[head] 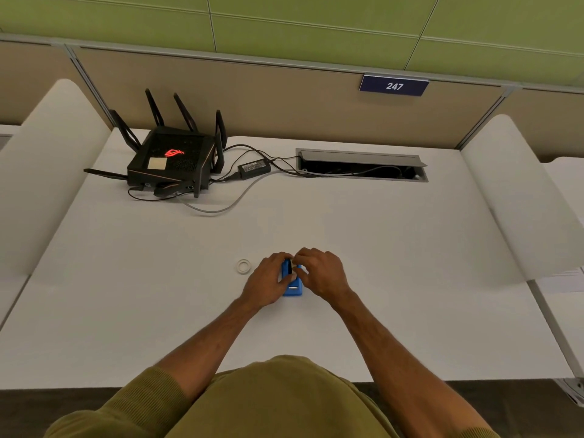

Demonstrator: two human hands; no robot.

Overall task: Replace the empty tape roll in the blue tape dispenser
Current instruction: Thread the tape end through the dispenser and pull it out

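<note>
Blue tape dispenser at the near centre of the smooth white worktop, flanked by both hands. Left hand fingers curl against its left side; right hand fingers pinch at its top, what they grip is hidden. A pale ring-shaped tape roll lies just left. Black angular router with antennas, adapter and cables sits far back, beside an open cable tray; sign 247 above.
</note>
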